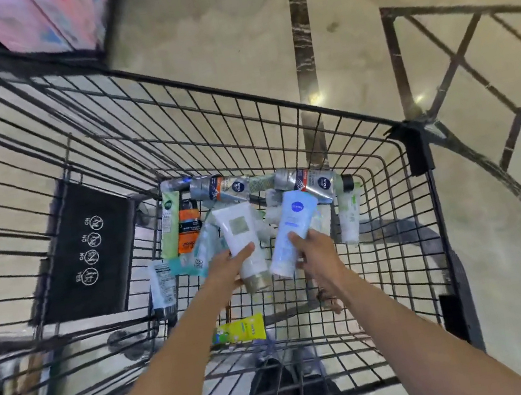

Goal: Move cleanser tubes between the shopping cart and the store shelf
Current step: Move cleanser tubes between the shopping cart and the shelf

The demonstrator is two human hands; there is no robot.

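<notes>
I look down into a black wire shopping cart (380,155). My left hand (229,267) grips a white cleanser tube with a gold cap (242,242). Beside it, my right hand (313,250) holds a pale blue tube (290,234). Both tubes are inside the basket, just above its floor. Several more tubes lie along the far end: two silver ones (226,189), an orange one (189,225), a green one (170,225) and a white one (349,216). A yellow tube (244,329) lies near me between my forearms. The shelf holding cleansers is out of view.
A black child-seat flap with warning icons (87,248) hangs on the cart's left side. A pink-fronted display (40,23) stands at the upper left. Beige floor with dark stripes (303,33) surrounds the cart. My dark trousers (287,394) show below the basket.
</notes>
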